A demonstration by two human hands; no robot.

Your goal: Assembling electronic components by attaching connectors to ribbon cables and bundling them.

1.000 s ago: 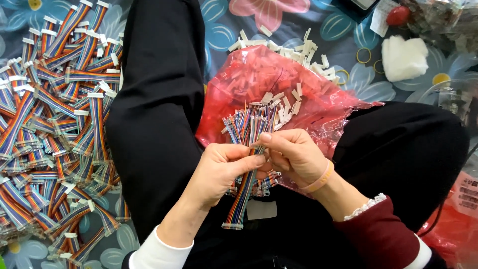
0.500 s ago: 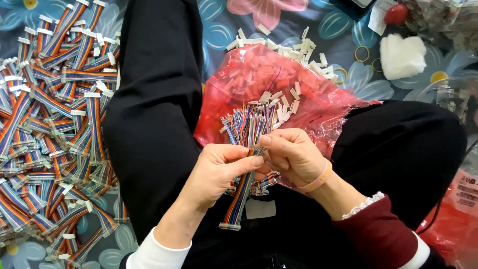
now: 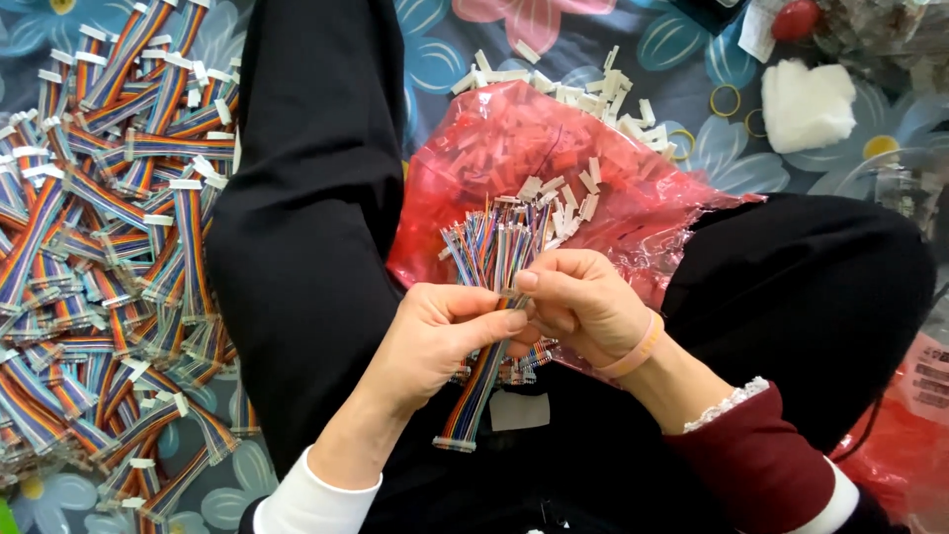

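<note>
My left hand and my right hand meet over my lap, thumbs and fingers pinched together on a bundle of rainbow ribbon cables. The loose wire ends fan upward above the fingers. One cable hangs down below my left hand with a connector at its lower end. Just past the bundle, small white plastic connectors lie on a red plastic bag spread across my right leg.
A large heap of finished rainbow cables with white connectors covers the floral cloth at the left. More white connectors lie beyond the bag. A white foam block, rubber bands and another red bag are at the right.
Both hands stay pinched on the bundle, with only slight finger shifts. The hanging cable has swung a little.
</note>
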